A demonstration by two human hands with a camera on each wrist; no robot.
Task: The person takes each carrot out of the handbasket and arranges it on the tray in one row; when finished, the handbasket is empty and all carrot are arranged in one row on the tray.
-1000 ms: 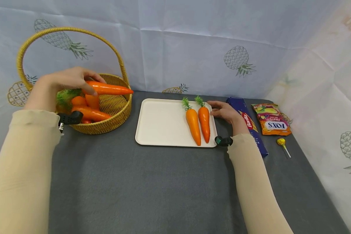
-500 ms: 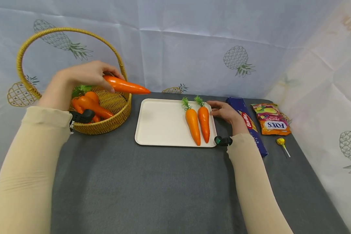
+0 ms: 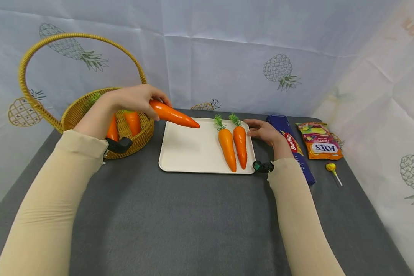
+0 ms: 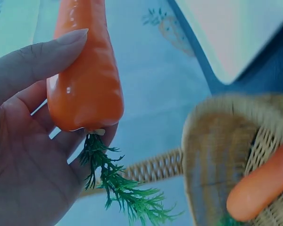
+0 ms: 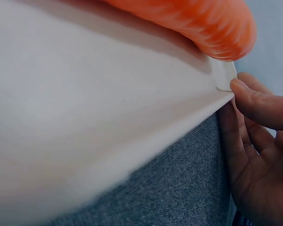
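Observation:
My left hand (image 3: 134,99) grips an orange carrot (image 3: 177,116) near its thick end, holding it above the left back part of a cream tray (image 3: 189,153). Its tip points to the right, and green leaves hang from its top in the left wrist view. Two more carrots, a lighter one (image 3: 227,147) and a darker one (image 3: 240,146), lie side by side at the tray's right end. At the back right corner of the tray, my right hand (image 3: 266,133) pinches the rim between thumb and fingers, as the right wrist view shows.
A wicker basket (image 3: 68,115) with a tall handle stands at the left with several carrots inside, partly behind my left arm. To the right lie a blue Barilla box (image 3: 291,143), a FOX'S candy bag (image 3: 320,140) and a yellow lollipop (image 3: 331,167).
My left hand has lifted the carrot out of the basket and carried it right, over the tray. My right hand has stayed at the tray's corner.

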